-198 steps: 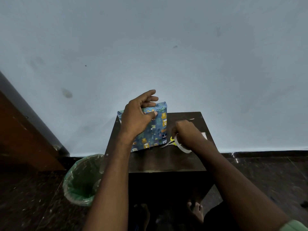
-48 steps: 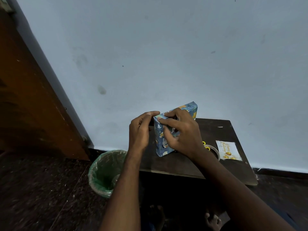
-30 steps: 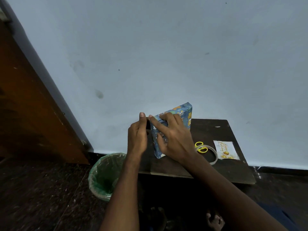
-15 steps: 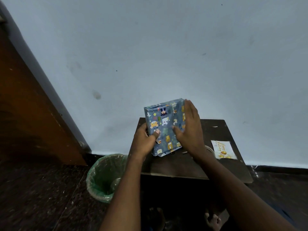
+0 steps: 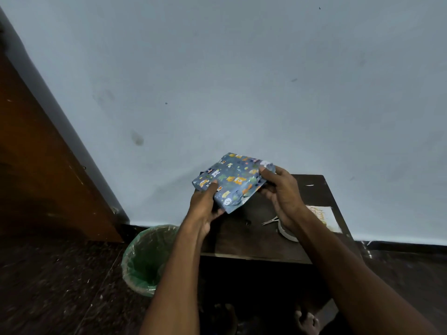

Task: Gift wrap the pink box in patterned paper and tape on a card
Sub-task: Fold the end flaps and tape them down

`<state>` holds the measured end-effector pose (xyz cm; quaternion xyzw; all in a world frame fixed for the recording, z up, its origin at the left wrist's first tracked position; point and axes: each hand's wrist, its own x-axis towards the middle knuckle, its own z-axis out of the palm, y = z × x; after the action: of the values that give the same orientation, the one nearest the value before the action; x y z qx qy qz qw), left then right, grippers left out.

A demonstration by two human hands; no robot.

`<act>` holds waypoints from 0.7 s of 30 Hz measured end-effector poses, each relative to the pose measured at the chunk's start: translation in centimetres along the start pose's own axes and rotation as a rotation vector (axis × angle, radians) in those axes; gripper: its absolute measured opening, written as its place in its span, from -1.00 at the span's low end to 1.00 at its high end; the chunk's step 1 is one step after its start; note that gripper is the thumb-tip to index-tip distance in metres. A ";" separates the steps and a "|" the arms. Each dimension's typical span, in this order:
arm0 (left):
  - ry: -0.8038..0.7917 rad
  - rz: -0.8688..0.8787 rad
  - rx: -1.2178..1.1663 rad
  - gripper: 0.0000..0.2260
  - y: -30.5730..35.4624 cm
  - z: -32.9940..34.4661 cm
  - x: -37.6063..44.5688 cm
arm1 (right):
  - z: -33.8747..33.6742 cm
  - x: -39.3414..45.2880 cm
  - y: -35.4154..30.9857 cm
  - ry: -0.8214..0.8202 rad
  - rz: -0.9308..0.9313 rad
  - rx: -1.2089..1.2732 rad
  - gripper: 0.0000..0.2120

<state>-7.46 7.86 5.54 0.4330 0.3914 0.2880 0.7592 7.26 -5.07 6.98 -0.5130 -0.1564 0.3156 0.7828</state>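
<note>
Feet: bare toes [image 5: 306, 319] show on the dark floor [image 5: 48, 286] at the bottom of the view, in front of the bench.
Bin: a green-lined waste bin [image 5: 147, 259] stands on the floor just beside the bench's left side.
Bench: a small dark wooden bench [image 5: 254, 238] stands against the pale wall [image 5: 242, 81].
Tape: a tape roll [image 5: 286, 234] lies near the bench's right front, partly hidden by the right wrist.
Scissors: the blade tips of the scissors [image 5: 270, 221] poke out just left of the tape; the handles are hidden.
Card: a white card with gold print [image 5: 325, 217] lies flat by the bench's right edge.
Left hand [image 5: 204, 209]: fingers curl under the wrapped box's near left side, with the thumb pressed on its top face.
Right hand [image 5: 283, 192]: grips the box's right end, thumb on top and fingers underneath.
Wrapped box [image 5: 232, 180]: covered in blue paper with cartoon animals, held tilted in the air above the bench's back left part, not touching the surface.
Door: a brown wooden door [image 5: 36, 165] stands at the left.
</note>
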 end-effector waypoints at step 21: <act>0.337 0.624 0.816 -0.69 -0.2 2.6 -1.7 | 0.9 -2.0 -2.7 -0.028 -0.492 -0.554 -0.41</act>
<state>-6.21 5.32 6.79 0.7364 0.4405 0.3899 0.3342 6.10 -6.49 10.00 -0.6480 -0.3654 0.0705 0.6645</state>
